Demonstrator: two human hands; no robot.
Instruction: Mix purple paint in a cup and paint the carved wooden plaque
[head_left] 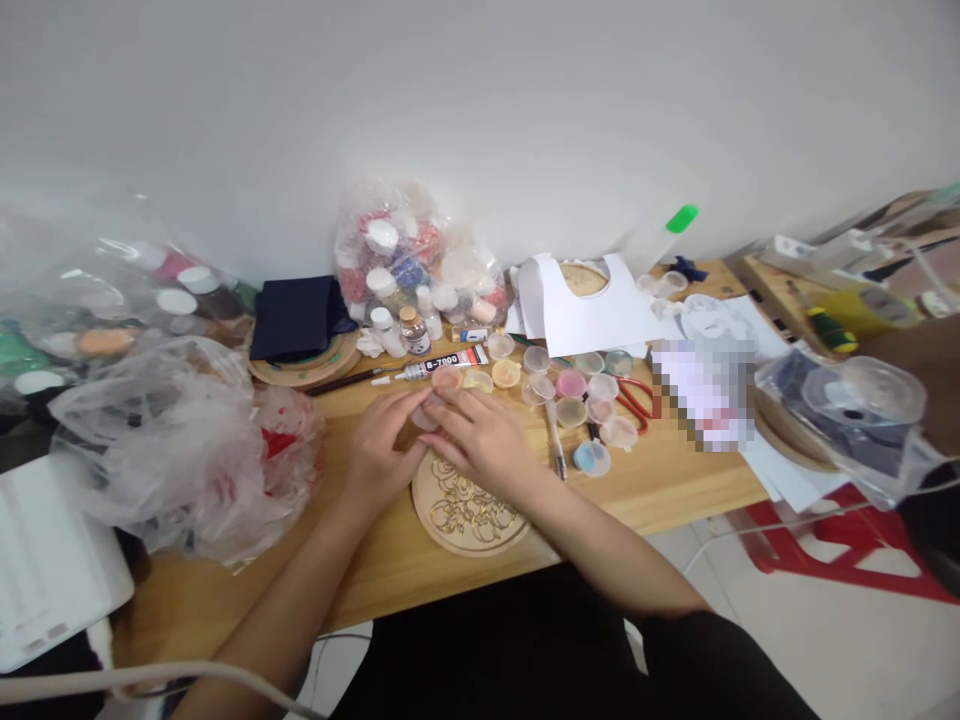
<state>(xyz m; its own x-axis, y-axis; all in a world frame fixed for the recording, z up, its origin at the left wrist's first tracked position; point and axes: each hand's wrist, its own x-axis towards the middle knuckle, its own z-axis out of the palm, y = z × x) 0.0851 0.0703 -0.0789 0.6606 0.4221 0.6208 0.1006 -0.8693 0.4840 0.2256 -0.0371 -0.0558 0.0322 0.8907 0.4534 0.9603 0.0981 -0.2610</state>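
My left hand [381,440] and my right hand [486,438] meet over the far side of a round wooden board, fingers closed around a small translucent plastic cup [425,414]. Most of the cup is covered by my fingers, and what it contains cannot be made out. Under my hands lies the round board [431,532], with a raised gold line pattern of curls and petals; its far part is hidden. Just beyond my fingertips stand small cups, one with orange-pink content [447,378] and one with yellow-orange content [506,374].
More small cups [571,384], a brush [556,440] and red-handled scissors [636,400] lie to the right. A B-7000 glue tube [450,363] and small bottles [414,330] are behind. Crumpled plastic bags [172,450] fill the left; white paper [592,315] lies at the back.
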